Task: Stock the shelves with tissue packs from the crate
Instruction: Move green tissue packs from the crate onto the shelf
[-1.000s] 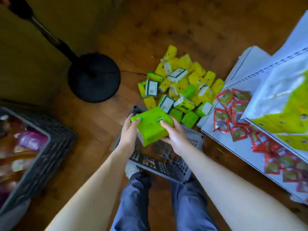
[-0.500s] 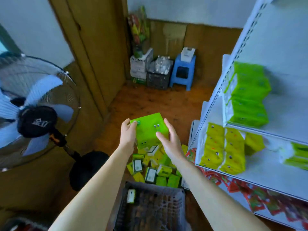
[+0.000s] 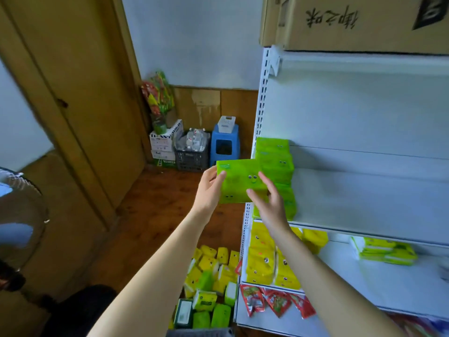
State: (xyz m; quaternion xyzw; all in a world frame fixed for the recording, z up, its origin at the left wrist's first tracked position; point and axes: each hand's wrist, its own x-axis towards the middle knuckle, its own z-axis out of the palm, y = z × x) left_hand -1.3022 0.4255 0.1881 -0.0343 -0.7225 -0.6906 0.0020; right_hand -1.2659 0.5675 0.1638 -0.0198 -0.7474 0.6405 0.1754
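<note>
At the bottom edge of the frame only a grey strip of the crate (image 3: 201,333) shows, and just above it many loose packs (image 3: 209,285) lie in a heap on the floor, beside the foot of the rack. Higher, in the middle of the frame, both hands carry one green pack (image 3: 239,181) in the air. The left hand (image 3: 210,188) grips its left end, with the thumb curled over the front and the other fingers hidden behind. The right hand (image 3: 267,203) lies on its right part with fingers nearly straight and spread, pressing more than clasping. The pack is just left of the shelf (image 3: 364,215) edge and overlaps the green stack (image 3: 275,164) that stands at the left end of this shelf; whether they touch I cannot tell. I judge the step in hand is placing: the pack is lifted to shelf height but not yet set down. The next move seems to ask for carrying it to the right, past the stack, onto the bare board, and keeping it level so that the stack is not pushed over. Far behind, in the corner, stands a blue stool (image 3: 224,144).
</note>
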